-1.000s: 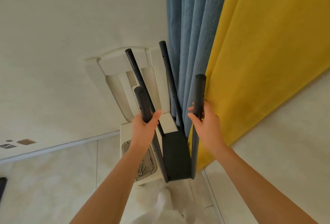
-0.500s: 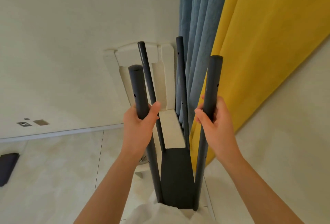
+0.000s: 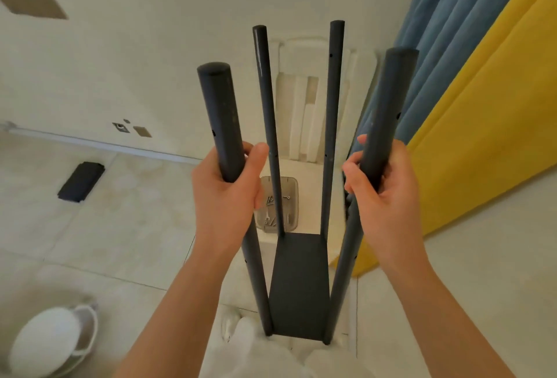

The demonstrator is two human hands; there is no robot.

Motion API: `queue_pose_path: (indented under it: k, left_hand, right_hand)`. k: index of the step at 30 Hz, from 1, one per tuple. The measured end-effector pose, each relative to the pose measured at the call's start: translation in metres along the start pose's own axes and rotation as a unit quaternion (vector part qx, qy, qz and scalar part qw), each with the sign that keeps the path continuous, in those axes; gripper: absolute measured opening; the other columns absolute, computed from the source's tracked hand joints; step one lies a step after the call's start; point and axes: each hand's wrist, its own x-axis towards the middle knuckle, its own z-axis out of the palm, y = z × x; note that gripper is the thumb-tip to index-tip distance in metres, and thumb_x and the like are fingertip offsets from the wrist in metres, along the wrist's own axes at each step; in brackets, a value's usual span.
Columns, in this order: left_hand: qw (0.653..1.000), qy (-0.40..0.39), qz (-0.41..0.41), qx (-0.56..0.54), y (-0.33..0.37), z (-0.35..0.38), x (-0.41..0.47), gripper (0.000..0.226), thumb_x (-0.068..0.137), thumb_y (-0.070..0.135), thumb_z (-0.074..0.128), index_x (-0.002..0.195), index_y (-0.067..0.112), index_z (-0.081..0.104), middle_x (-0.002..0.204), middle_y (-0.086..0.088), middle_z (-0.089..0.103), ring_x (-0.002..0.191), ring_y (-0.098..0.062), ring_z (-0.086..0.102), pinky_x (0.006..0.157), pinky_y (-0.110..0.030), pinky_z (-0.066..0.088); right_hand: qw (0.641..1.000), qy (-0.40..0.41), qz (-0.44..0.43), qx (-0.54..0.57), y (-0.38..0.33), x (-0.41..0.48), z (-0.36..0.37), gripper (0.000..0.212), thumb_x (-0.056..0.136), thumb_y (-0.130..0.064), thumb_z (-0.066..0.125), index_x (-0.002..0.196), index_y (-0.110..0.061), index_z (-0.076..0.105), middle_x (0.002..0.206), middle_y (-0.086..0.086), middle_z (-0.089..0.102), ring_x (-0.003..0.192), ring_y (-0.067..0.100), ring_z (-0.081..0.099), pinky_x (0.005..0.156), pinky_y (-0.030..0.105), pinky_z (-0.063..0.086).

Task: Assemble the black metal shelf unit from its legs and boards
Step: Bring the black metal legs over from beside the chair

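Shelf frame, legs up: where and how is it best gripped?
Probably the near left leg and near right leg, partway up, wrapped from the near side, as the left hand and right hand do. They are round, upright and joined to the bottom board, so the load sits between.

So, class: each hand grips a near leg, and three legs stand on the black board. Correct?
Four, not three. Head view: left hand grips near left leg, right hand near right leg; far left leg and far right leg stand behind, on the black board.
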Motion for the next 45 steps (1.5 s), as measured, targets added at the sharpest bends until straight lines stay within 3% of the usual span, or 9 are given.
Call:
queue_pose_path:
  k: [6, 9, 11, 15, 20, 24, 37, 42, 45]
  left_hand:
    - [0.997, 0.07, -0.018, -0.002, -0.008, -0.076, 0.011, 0.03, 0.093, 0.027, 0.07, 0.067, 0.038, 0.063, 0.05, 0.004, 0.047, 0.042, -0.012, 0.046, 0.044, -0.021, 0.045]
    - [0.996, 0.087, -0.024, 0.007, -0.007, -0.094, 0.011, 0.026, 0.092, 0.028, 0.07, 0.068, 0.037, 0.063, 0.051, 0.002, 0.047, 0.042, -0.012, 0.045, 0.044, -0.022, 0.044]
    - [0.989, 0.143, -0.044, 0.003, -0.016, -0.186, 0.026, 0.023, 0.09, 0.03, 0.07, 0.068, 0.036, 0.063, 0.052, 0.0, 0.047, 0.042, -0.012, 0.045, 0.044, -0.022, 0.044]
    - [0.985, 0.167, -0.049, 0.018, -0.025, -0.225, 0.028, 0.026, 0.093, 0.026, 0.07, 0.069, 0.035, 0.064, 0.053, -0.003, 0.047, 0.043, -0.014, 0.044, 0.045, -0.023, 0.046]
    - [0.976, 0.205, -0.056, 0.055, -0.038, -0.312, 0.047, 0.02, 0.092, 0.031, 0.069, 0.073, 0.032, 0.064, 0.051, 0.002, 0.051, 0.044, -0.011, 0.048, 0.05, -0.021, 0.05]
    - [0.962, 0.259, -0.06, 0.065, -0.049, -0.362, 0.061, 0.017, 0.084, 0.045, 0.068, 0.073, 0.033, 0.062, 0.052, 0.003, 0.053, 0.045, -0.01, 0.05, 0.051, -0.02, 0.049]
    - [0.935, 0.292, -0.118, 0.16, -0.089, -0.471, 0.176, 0.005, 0.098, 0.024, 0.061, 0.1, 0.021, 0.058, 0.075, 0.004, 0.063, 0.067, -0.006, 0.066, 0.067, -0.004, 0.046]
    - [0.926, 0.318, -0.143, 0.148, -0.107, -0.5, 0.242, 0.005, 0.097, 0.022, 0.062, 0.096, 0.024, 0.058, 0.075, 0.004, 0.065, 0.069, -0.006, 0.067, 0.067, -0.005, 0.048]
    - [0.921, 0.329, -0.153, 0.139, -0.119, -0.518, 0.279, 0.005, 0.097, 0.021, 0.064, 0.095, 0.023, 0.06, 0.073, 0.007, 0.066, 0.069, -0.007, 0.068, 0.066, -0.005, 0.048]
  right_hand:
    - [0.994, -0.107, 0.008, -0.009, -0.007, -0.008, 0.07, 0.025, 0.095, -0.021, 0.061, 0.117, -0.025, 0.05, 0.085, -0.004, 0.058, 0.08, 0.008, 0.061, 0.076, 0.015, 0.052]
    - [0.99, -0.139, 0.004, 0.0, -0.012, -0.011, 0.086, 0.024, 0.095, -0.021, 0.06, 0.114, -0.031, 0.05, 0.084, 0.005, 0.057, 0.075, 0.014, 0.06, 0.072, 0.017, 0.053]
    - [0.979, -0.201, 0.005, 0.011, -0.018, -0.027, 0.18, 0.023, 0.096, -0.022, 0.06, 0.112, -0.035, 0.05, 0.081, 0.004, 0.057, 0.073, 0.016, 0.06, 0.072, 0.02, 0.055]
    - [0.969, -0.244, 0.018, 0.035, -0.022, -0.029, 0.219, 0.023, 0.098, -0.025, 0.056, 0.119, -0.031, 0.049, 0.079, -0.002, 0.056, 0.074, 0.009, 0.06, 0.074, 0.017, 0.052]
    - [0.958, -0.277, 0.036, 0.059, -0.029, -0.044, 0.315, 0.024, 0.099, -0.021, 0.055, 0.121, -0.029, 0.049, 0.082, -0.008, 0.055, 0.075, 0.003, 0.06, 0.074, 0.009, 0.048]
    - [0.955, -0.289, 0.015, 0.068, -0.031, -0.051, 0.377, 0.02, 0.099, -0.021, 0.054, 0.115, -0.03, 0.048, 0.081, 0.0, 0.053, 0.074, 0.006, 0.057, 0.073, 0.011, 0.048]
    - [0.931, -0.348, 0.051, 0.097, -0.005, 0.008, 0.552, 0.021, 0.097, -0.02, 0.059, 0.115, -0.024, 0.05, 0.081, -0.006, 0.054, 0.074, 0.007, 0.057, 0.073, 0.014, 0.05]
    - [0.916, -0.387, 0.061, 0.081, 0.002, 0.063, 0.619, 0.022, 0.097, -0.022, 0.06, 0.106, -0.038, 0.048, 0.085, 0.006, 0.051, 0.075, 0.02, 0.055, 0.071, 0.015, 0.051]
    - [0.908, -0.41, 0.061, 0.061, 0.003, 0.098, 0.662, 0.027, 0.095, -0.018, 0.062, 0.112, -0.034, 0.047, 0.089, -0.004, 0.058, 0.078, 0.01, 0.062, 0.07, 0.011, 0.051]
